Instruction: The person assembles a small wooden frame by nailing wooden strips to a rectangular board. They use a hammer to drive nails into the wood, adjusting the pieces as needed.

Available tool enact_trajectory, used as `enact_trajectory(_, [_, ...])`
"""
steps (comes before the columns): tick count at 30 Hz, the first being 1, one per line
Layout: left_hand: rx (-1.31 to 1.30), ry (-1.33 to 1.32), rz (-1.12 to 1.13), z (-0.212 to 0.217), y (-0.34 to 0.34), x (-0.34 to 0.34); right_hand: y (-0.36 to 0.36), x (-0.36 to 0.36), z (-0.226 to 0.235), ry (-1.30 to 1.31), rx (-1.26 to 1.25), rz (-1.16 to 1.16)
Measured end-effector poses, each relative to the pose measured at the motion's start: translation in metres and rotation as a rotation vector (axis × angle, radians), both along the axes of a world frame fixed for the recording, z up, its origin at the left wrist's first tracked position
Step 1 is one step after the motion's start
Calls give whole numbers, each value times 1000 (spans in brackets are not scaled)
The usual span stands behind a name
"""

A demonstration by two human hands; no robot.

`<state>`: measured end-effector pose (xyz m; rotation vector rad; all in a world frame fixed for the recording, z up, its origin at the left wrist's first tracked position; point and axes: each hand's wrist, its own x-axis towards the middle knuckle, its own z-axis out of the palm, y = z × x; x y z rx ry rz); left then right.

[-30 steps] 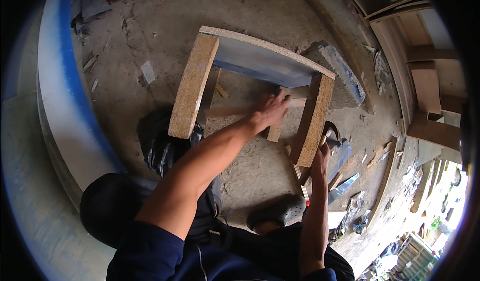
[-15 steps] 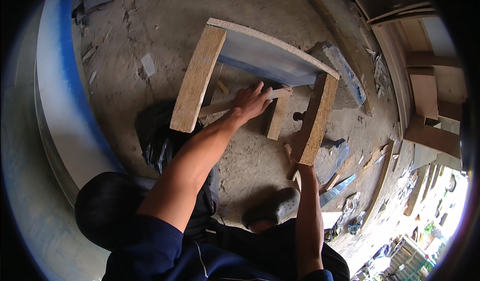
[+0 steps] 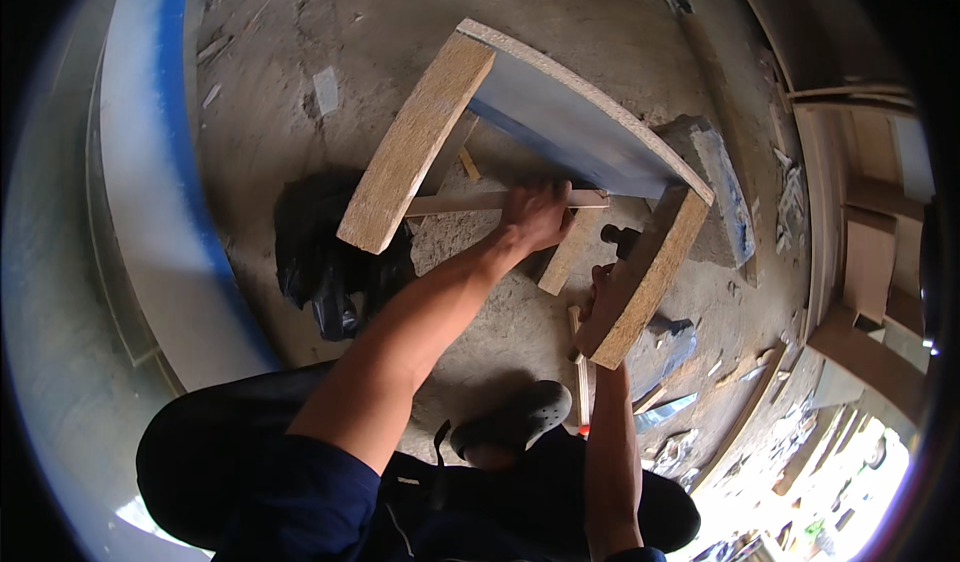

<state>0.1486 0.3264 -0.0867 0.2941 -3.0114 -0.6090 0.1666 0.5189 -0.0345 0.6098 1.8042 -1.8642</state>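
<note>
A U-shaped frame of chipboard stands on the concrete floor, made of a left side board (image 3: 410, 147), a grey back panel (image 3: 575, 127) and a right side board (image 3: 645, 277). A thin wooden strip (image 3: 455, 203) runs across between the sides. My left hand (image 3: 535, 217) is closed on this strip near its right end. A short wooden block (image 3: 568, 254) leans just below that hand. My right hand (image 3: 600, 284) sits against the inner face of the right board, partly hidden by it. It grips a hammer with a dark head (image 3: 620, 238).
A crumpled black plastic bag (image 3: 320, 257) lies under the left board. A grey stone block (image 3: 720, 177) sits behind the right board. A long blue-edged panel (image 3: 150, 182) curves along the left. Wood planks and offcuts (image 3: 860, 262) crowd the right. My dark shoe (image 3: 515, 420) is below.
My left hand has slid left along the strip. My right hand has risen from the lower end of the right board to its inner side, bringing the hammer head up.
</note>
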Motion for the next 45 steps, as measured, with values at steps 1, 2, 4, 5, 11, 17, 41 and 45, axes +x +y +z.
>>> enact_trajectory(1, [-23,21,20,0,4,0,0,-1,-1,26,75,43])
enact_trajectory(2, [20,13,30,0,5,0,2,0,-10,95,140,121])
enact_trajectory(4, [107,5,48,-2,4,-1,13,-4,-32,205,220,233])
enact_trajectory(5, [92,-10,46,-1,5,-2,19,-7,-44,243,236,265])
enact_trajectory(11, [127,-278,35,10,1,-3,24,-9,-61,-25,-55,157])
enact_trajectory(17, [78,-317,19,5,3,-5,45,-8,-84,-75,-466,47])
enact_trajectory(41, [217,324,719,33,-70,94,-15,-63,-62,171,101,77])
enact_trajectory(45, [41,-62,844,-7,-102,161,-23,-71,-68,188,65,74])
